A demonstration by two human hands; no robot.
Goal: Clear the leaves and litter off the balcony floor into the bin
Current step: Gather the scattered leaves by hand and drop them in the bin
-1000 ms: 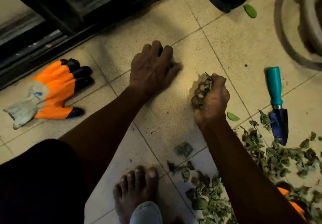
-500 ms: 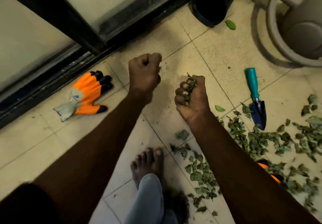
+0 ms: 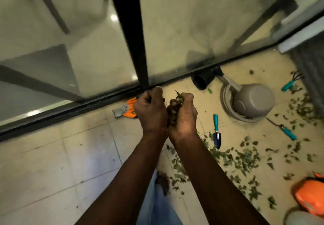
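Observation:
My right hand (image 3: 184, 118) grips a bunch of green leaves (image 3: 178, 98), held up at chest height above the tiled floor. Right beside it, touching, my left hand (image 3: 150, 112) is curled into a fist around a small dark scrap that is mostly hidden. Many loose leaves (image 3: 245, 158) lie scattered on the floor to the right and below my arms. A black round container (image 3: 203, 80) lies by the door track ahead.
A glass sliding door (image 3: 175, 32) with a black frame runs across the front. An overturned grey pot (image 3: 252, 100), a teal-handled trowel (image 3: 216, 132), two other teal tools (image 3: 288, 84) and two orange gloves (image 3: 129, 109) lie on the floor.
The view has risen far above the floor. Both hands lifted off the tiles and came together, the right still holding leaves and the left now a fist.

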